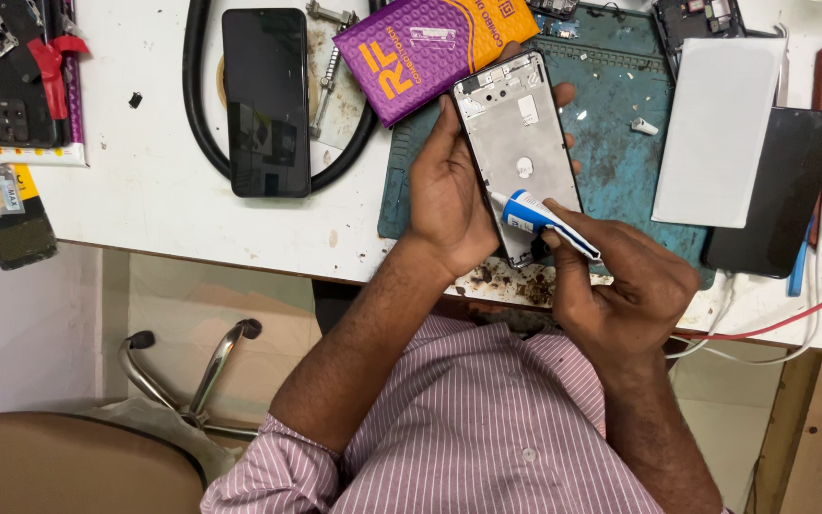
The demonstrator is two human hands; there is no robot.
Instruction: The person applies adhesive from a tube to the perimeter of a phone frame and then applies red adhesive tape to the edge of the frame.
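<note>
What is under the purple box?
The purple box lies partly on the teal mat and partly over a black cable loop. A metal tool pokes out beside its left edge. Anything else beneath it is covered and cannot be seen.

I see a bare metal phone frame [518, 143], matt grey, under my left hand [449, 195]; my right hand [620, 286] pinches a soft glossy plastic tube [535, 214]. The teal rubber mat [620, 124] looks matt, scuffed and stained. Far left, a black phone [265, 100] has glossy glass. The purple box [430, 48] is textured card. The white table [145, 209] is smooth and grimy.
</note>
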